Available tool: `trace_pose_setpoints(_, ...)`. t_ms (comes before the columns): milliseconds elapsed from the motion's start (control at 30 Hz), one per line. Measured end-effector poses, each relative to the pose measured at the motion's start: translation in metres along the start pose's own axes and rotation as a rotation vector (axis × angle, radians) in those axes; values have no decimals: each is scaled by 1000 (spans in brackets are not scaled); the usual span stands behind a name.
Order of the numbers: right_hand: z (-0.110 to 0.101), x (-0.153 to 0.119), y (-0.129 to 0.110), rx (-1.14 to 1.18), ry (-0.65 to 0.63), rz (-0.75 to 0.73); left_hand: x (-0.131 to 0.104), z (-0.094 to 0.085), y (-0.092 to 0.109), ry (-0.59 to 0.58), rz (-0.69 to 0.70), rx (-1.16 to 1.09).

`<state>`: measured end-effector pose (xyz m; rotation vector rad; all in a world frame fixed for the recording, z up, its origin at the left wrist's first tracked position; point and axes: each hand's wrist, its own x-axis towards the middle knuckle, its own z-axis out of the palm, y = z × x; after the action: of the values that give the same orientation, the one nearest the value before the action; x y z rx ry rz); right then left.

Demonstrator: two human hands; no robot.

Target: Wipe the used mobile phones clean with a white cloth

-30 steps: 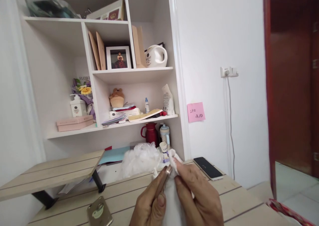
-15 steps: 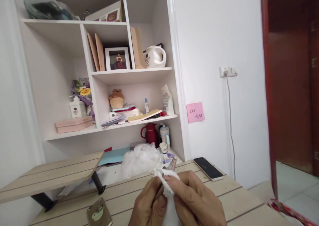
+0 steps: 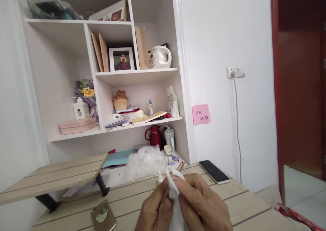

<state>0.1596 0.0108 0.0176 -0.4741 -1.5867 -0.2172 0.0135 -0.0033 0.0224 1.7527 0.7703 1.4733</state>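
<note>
Cloth (image 3: 174,185), white, sat bunched between left hand (image 3: 156,207) and right hand (image 3: 203,200), just over the near table (image 3: 129,210) edge. Left was nearly closed, thumb and curled fingers pinching a slim brownish thing (image 3: 165,194), likely to steady it. Mostly hidden; couldn't tell what it was. Right was closed on the cloth, fold pressed up to that thing, probably so fabric met it rather than bare fingertips. Loose end hung between the palms.

Gold phone (image 3: 103,216), or just its case, lay flat to the left, sticker up, clear of both elbows I guess. Small white bottle (image 3: 160,178) stood just beyond the left fingers, presumably for easy reach. Black-screen phone (image 3: 214,172) lay face up to the right. Farther back: crumpled plastic bag (image 3: 145,162), then red jug (image 3: 155,137) upright under the shelf (image 3: 142,124), handle left.
</note>
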Motion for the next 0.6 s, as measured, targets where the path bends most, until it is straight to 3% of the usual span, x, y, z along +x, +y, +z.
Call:
trace_pose_setpoints(167, -2, 9, 17, 31, 34, 82, 2, -4, 0, -57, -12, -20)
trace_pose_setpoints(267, 0, 6, 12, 10, -15, 89, 3, -3, 4, -51, -55, -58)
trace_pose_setpoints(433, 1, 1, 3, 16, -82, -61, -1, 1, 11, 53, -240, -214)
trace_pose_setpoints(600, 0, 8, 10, 2, -49, -6, -6, -3, 1, 134, -392, -517)
